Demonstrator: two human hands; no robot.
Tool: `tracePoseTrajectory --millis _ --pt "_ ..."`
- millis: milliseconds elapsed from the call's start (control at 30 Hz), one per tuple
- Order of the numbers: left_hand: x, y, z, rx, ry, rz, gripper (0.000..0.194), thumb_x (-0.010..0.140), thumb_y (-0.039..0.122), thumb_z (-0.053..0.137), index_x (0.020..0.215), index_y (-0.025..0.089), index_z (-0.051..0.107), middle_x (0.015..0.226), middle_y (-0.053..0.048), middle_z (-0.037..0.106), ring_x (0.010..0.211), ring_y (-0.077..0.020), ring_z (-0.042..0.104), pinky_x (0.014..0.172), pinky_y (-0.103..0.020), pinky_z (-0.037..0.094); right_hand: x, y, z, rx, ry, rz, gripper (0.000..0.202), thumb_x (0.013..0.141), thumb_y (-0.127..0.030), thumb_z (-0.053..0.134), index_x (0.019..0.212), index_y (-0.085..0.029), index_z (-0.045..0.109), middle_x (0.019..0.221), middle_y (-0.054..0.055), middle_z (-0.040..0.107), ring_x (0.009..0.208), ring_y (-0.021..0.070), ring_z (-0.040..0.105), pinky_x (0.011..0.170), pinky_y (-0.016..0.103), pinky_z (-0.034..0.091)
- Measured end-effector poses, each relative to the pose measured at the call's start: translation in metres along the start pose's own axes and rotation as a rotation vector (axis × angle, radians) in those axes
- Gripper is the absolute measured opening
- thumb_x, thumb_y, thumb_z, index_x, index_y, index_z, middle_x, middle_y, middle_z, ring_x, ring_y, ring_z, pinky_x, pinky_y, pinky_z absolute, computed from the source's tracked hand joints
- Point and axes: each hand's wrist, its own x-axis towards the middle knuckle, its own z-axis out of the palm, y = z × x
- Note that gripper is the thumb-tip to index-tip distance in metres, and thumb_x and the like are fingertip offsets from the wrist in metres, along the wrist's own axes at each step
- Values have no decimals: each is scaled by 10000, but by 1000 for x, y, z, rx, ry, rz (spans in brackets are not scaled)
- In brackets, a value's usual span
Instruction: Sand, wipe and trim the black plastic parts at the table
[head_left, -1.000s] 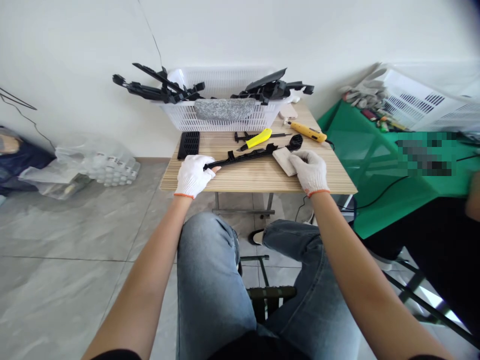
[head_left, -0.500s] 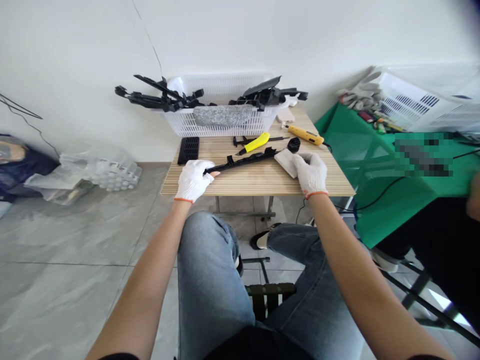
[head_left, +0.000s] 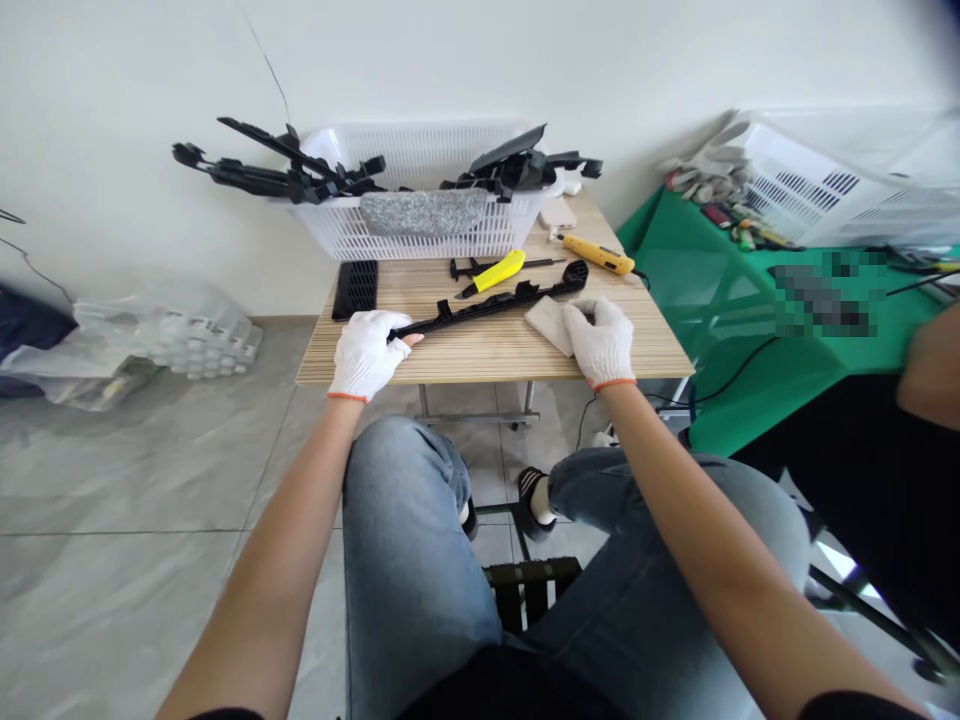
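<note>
Left hand: gloved, [head_left: 367,352] closed on the left end of the black part; [head_left: 487,306] a bare thumb tip shows along it; the wrist crosses the table's front edge.
Right hand: gloved, [head_left: 602,343] fingers curled, a small hollow between thumb and fingers, pinching the right side of the pale pad; [head_left: 550,325] its wrist crosses the front edge too.
Black part: slants up from the left hand over the table; [head_left: 465,362] its rounded right end lies beyond the pad and apart from the right hand.
Pad: tilted between the part and the front edge; whether it touches the table cannot be told.
Room: striped tabletop shows between the hands, from the part to the front edge; more shows right of the right hand, out to the right edge.
Behind the part: yellow knife, [head_left: 499,274] blade pointing left, close to the part; caliper [head_left: 457,269] just behind the knife; yellow tool [head_left: 598,255] near the right edge; dark slab [head_left: 355,290] near the left edge.
Back edge: white basket, [head_left: 517,222] black pieces [head_left: 255,178] jutting past its left and right sides; grey cloth [head_left: 424,213] over its front rim.
Far right: green table, [head_left: 667,260] beside a person's arm. [head_left: 934,365]
</note>
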Motion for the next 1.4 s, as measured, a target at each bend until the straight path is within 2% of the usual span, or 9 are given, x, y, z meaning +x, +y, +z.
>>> tracePoseTrajectory --millis 167,300,400,733,900,1067,1233,1300,1400 --pt "1 0 0 -15 2 15 329 871 442 690 1097 213 762 1153 -78 758 1118 -307 631 964 -414 500 -2 -3 -1 -62 -37 -32 200 813 -392 598 831 -210 679 912 76 712 954 263 629 942 455 473" --pt "1 0 0 -44 41 42 320 879 451 678 1070 210 766 1151 -74 761 1127 -298 637 999 -413 490 -2 -11 -1 -180 -127 -66 332 790 -532 629 881 -214 667 959 90 684 927 279 623 895 482 482" --pt "1 0 -1 -48 64 44 308 879 459 676 1050 221 769 1141 -70 764 1119 -295 647 1012 -416 486 -2 -15 -2 -263 -179 -89 398 779 -581 624 920 -210 664 994 108 675 912 293 623 859 486 485" --pt "2 -3 3 -76 85 57 319 875 447 686 1038 188 775 1091 -98 766 1095 -303 651 997 -451 506 -3 -9 2 -249 -142 -79 335 861 -544 580 904 -223 663 982 92 689 941 277 607 898 464 462" --pt "2 -2 2 -60 45 20 325 883 469 664 1054 214 770 1123 -77 758 1135 -299 636 1024 -445 486 2 -11 3 -253 -198 -77 379 870 -582 579 863 -212 660 955 97 692 934 278 609 890 452 461" --pt "1 -3 0 -56 59 13 333 875 474 665 1033 200 768 1120 -76 764 1105 -290 645 1009 -409 480 13 -28 20 -259 -250 -20 407 869 -605 561 872 -215 677 967 101 710 932 291 629 859 438 471" --pt "-2 -5 -3 -39 79 -33 303 884 469 649 1015 223 767 1104 -81 766 1073 -289 652 974 -404 491 18 -53 44 -238 -230 97 389 865 -586 549 876 -219 675 972 109 714 937 304 644 822 418 479" --pt "-3 -6 -4 -50 66 -36 296 876 460 665 1008 216 768 1097 -91 765 1067 -289 651 960 -396 498 17 -56 46 -219 -231 126 392 855 -594 553 867 -221 673 959 112 718 920 307 648 800 413 477" --pt "-4 -9 -5 -85 54 -22 282 869 436 684 1022 213 763 1099 -91 764 1081 -282 648 973 -386 499 16 -47 42 -133 -233 120 391 831 -607 571 842 -231 679 944 104 727 904 301 648 778 397 468"
